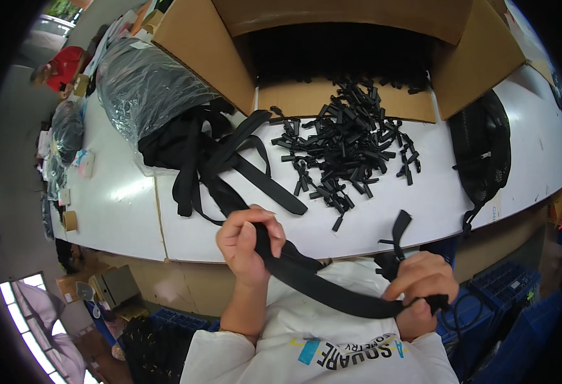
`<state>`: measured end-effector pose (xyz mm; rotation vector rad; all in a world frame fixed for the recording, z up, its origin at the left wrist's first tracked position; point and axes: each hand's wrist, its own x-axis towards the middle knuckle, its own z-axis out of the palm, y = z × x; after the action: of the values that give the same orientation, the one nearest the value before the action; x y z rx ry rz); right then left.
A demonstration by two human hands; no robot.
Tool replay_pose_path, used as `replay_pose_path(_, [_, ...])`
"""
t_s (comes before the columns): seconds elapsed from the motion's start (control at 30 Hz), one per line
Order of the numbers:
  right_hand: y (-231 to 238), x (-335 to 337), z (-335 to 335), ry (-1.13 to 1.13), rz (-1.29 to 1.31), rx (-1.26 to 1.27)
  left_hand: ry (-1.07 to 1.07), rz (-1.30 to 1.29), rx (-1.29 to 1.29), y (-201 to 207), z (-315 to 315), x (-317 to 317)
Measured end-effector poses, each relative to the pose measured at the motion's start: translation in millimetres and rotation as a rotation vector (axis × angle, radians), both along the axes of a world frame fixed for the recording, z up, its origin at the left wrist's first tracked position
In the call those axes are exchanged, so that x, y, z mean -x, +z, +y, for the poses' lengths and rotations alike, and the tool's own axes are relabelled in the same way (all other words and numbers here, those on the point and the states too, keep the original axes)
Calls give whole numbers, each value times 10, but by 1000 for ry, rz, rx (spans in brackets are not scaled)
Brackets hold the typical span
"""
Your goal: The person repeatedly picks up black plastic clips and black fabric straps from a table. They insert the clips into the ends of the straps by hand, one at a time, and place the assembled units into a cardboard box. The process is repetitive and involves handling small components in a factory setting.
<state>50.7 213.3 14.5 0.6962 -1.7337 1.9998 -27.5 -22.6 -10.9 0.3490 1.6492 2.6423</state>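
A wide black fabric strap (325,291) stretches between my two hands in front of my white shirt. My left hand (249,243) is closed around it near the table's front edge. Lower and to the right, my right hand (421,288) pinches the strap's other end, where bunched black material sticks out past the fingers. A short black strap piece (401,225) stands up above that hand; how it joins the rest is hidden. From my left hand the strap runs back toward a tangle of black straps (210,150) on the table.
Many small black plastic pieces with loops (351,141) lie heaped before an open cardboard box (351,99). Left stands a clear plastic bag (146,77) of dark goods; right lies a black mesh bag (482,147). Blue crates (508,288) are below. A person in red (63,67) is far left.
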Motion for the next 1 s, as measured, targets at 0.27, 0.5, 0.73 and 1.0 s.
replay_pose_path(0.27, [162, -4, 89, 232, -110, -132, 12, 206, 92, 216, 5, 72])
replay_pose_path(0.5, [189, -27, -125, 224, -179, -279, -465, 561, 750, 510, 181, -243])
replay_pose_path(0.73, [118, 5, -149, 350, -323, -305, -478, 591, 599, 356, 286, -344])
replay_pose_path(1.0, [-19, -142, -442, 182, -659, 184, -264, 585, 493, 162, 331, -359])
